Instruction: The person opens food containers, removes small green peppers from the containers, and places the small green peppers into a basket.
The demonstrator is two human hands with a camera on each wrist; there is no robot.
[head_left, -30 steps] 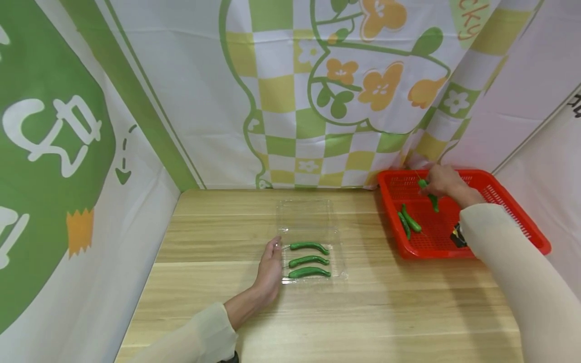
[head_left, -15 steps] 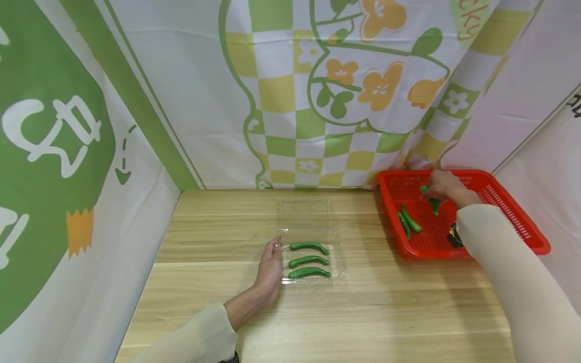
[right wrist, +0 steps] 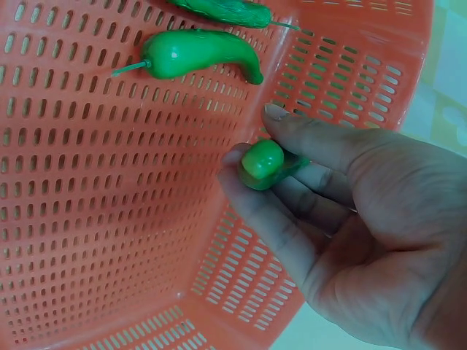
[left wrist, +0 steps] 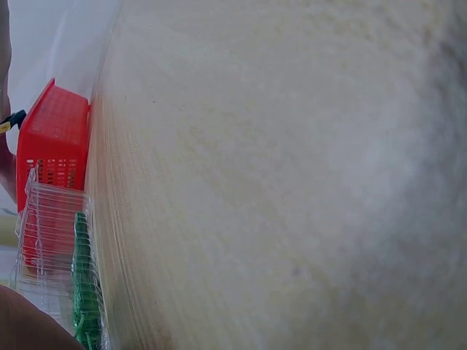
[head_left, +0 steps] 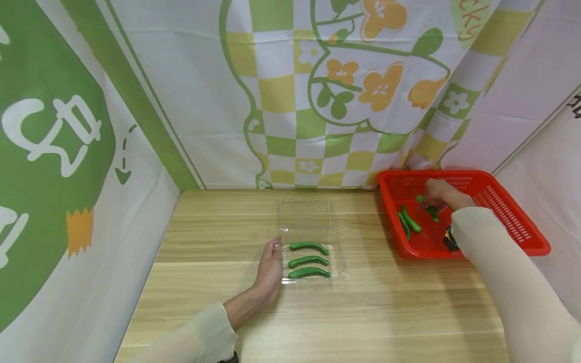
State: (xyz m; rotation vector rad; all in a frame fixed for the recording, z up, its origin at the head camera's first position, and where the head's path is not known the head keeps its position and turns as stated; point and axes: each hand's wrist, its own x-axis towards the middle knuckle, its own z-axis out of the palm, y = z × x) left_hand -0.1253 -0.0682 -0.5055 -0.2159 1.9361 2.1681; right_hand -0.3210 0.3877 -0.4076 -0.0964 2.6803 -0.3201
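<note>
My right hand (head_left: 445, 195) is inside the red plastic basket (head_left: 487, 182). It pinches a green chili pepper (right wrist: 263, 162) between thumb and fingers, the rounded end facing the right wrist camera. Two more green chili peppers (head_left: 410, 219) lie at the basket's left side. At the middle of the table, my left hand (head_left: 269, 272) rests along the left edge of an opened clear plastic box (head_left: 337, 252), its fingers mostly straight. Three green chili peppers (head_left: 309, 261) lie side by side in the box's near half. The clear lid (head_left: 304, 214) is folded back behind them.
The wooden table (head_left: 204, 242) runs back to a printed cloth (head_left: 313, 161). The red basket stands at the table's back right, its slotted walls rising around the right hand. White cloth walls close in both sides.
My right hand has moved lower and slightly nearer inside the basket, with the chili pepper in its fingers. The left hand and the clear box have stayed where they were.
</note>
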